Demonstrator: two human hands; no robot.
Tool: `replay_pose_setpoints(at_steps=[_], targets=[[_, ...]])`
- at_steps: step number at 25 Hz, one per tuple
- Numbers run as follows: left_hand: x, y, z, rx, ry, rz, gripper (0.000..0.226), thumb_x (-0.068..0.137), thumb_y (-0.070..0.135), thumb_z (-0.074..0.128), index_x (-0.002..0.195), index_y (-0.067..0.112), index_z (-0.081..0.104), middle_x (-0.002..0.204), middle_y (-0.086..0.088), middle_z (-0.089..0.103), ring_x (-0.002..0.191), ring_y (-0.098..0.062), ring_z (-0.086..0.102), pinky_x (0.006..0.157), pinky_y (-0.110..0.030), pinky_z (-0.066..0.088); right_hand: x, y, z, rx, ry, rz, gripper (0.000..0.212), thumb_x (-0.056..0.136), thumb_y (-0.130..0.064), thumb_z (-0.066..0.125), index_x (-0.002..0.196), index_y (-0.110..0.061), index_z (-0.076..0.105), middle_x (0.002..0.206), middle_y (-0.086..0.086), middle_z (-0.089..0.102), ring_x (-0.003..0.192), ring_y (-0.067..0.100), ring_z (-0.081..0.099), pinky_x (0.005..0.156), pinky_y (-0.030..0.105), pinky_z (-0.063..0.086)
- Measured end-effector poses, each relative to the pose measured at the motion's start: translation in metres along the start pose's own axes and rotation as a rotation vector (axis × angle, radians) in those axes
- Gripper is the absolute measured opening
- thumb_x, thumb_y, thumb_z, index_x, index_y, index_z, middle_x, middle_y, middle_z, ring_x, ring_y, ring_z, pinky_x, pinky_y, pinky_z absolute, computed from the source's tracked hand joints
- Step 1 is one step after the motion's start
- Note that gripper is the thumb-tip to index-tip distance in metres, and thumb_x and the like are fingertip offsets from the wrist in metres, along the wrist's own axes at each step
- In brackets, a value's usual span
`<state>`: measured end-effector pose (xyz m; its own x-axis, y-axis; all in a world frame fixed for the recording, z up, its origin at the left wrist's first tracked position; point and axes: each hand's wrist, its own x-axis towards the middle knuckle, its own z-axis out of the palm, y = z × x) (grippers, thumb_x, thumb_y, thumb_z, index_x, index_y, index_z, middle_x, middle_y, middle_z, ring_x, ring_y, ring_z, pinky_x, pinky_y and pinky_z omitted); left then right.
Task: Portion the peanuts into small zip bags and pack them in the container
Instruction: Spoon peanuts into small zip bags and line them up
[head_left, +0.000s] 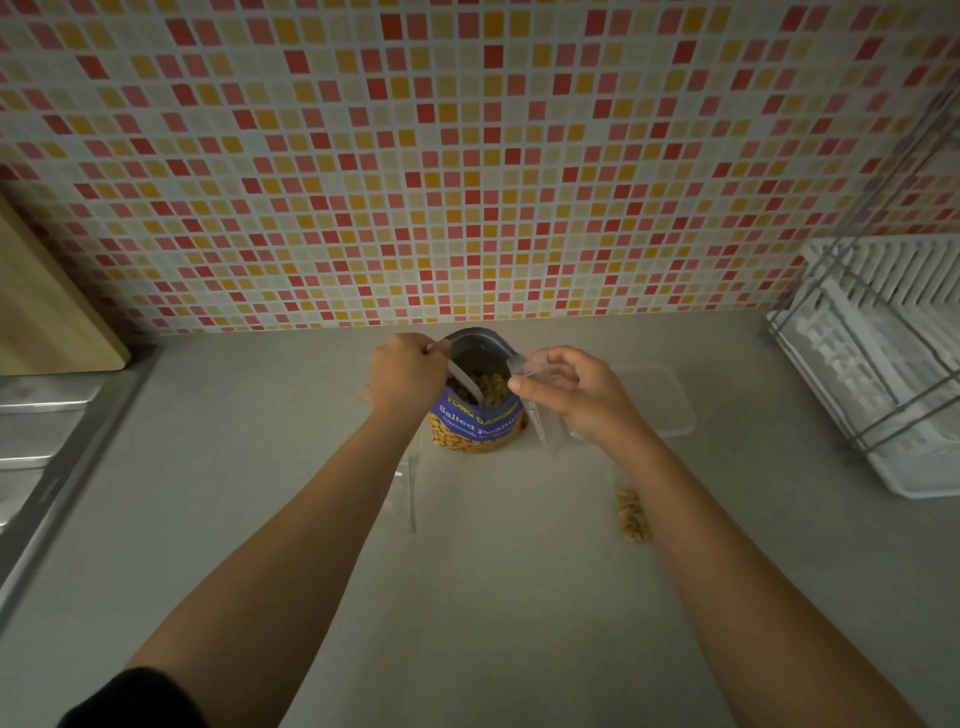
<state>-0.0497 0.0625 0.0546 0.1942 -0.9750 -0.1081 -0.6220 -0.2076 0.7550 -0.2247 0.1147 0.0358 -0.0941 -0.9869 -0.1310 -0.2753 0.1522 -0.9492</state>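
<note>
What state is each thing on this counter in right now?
peanut bag: upright, top open, peanuts inside.
spoon: gripped by left hand, bowl down in the peanut bag.
small zip bag: pinched by right hand, held beside the peanut bag's mouth.
container: on the counter behind the right hand, seemingly empty.
filled zip bag: lying flat, peanuts inside.

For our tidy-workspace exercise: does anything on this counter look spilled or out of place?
One thing: a small clump of peanuts lies on the counter beside the right forearm, outside the clear container. Whether it is bagged or loose cannot be told. The peanut bag stands upright.
</note>
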Motion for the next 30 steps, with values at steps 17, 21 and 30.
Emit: replay_pose_setpoints(at_steps=[17,21,30], targets=[[0.029,-0.008,-0.041,-0.541,0.059,-0.308,0.020,0.093,0.022,0.054,0.096,0.005,0.063,0.071,0.003,0.061,0.102,-0.020,0.061,0.094,-0.031,0.044,-0.008,-0.023,-0.003,-0.354,0.151,-0.219,0.057,0.067,-0.034,0.080,0.117,-0.019,0.058,0.111,-0.007,0.060,0.101,0.008,0.054,0.081,0.018,0.041],[0.035,-0.001,-0.060,-0.555,0.040,-0.363,0.021,0.092,0.021,0.055,0.072,0.015,0.055,0.074,0.004,0.061,0.102,-0.017,0.060,0.086,-0.032,0.037,-0.002,-0.027,0.007,-0.492,0.146,-0.232,0.059,0.065,-0.037,0.080,0.116,-0.018,0.058,0.114,-0.002,0.064,0.102,0.015,0.059,0.084,0.027,0.047],[0.012,0.050,-0.088,-0.399,0.053,0.022,0.021,0.093,0.023,0.053,0.079,0.012,0.066,0.080,-0.002,0.066,0.072,-0.009,0.055,0.066,-0.023,0.037,0.003,-0.036,0.034,-0.270,0.181,-0.291,0.047,0.067,-0.034,0.080,0.108,-0.022,0.060,0.102,-0.010,0.065,0.093,0.005,0.058,0.077,0.015,0.043]])
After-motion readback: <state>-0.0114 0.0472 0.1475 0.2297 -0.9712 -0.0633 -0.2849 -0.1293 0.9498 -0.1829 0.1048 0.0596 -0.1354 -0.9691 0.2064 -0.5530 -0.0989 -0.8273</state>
